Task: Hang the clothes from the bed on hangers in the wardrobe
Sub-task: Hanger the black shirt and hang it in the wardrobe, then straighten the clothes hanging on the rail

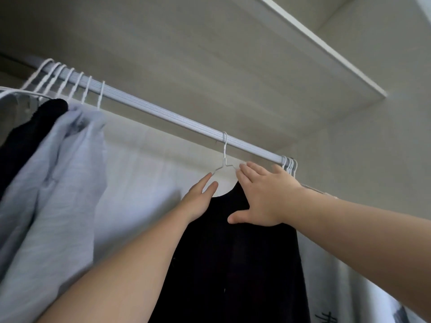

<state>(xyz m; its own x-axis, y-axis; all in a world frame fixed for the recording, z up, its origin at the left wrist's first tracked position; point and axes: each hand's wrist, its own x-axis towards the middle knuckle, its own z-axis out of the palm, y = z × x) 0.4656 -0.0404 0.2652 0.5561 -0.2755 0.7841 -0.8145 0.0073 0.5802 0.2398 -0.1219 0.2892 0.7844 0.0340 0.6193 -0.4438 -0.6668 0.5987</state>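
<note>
The black top [233, 264] runs off the bottom edge, so its hem does not show. The white hanger [224, 157] shows only its hook and neck. Its arms go under the cloth and behind the left hand [200, 199] and right hand [263, 197]. The left hand shows two fingers; the rest cannot be seen. The light blue shirt [58, 183] is blurry and cut off at the left and bottom. The dark garment [30, 138] beside it is cut off too. At the bottom right, a dark print [326, 318] on white cloth [345, 287] is cut by the edge — it cannot be read. The far left end of the rail [163, 115] is a blur.
</note>
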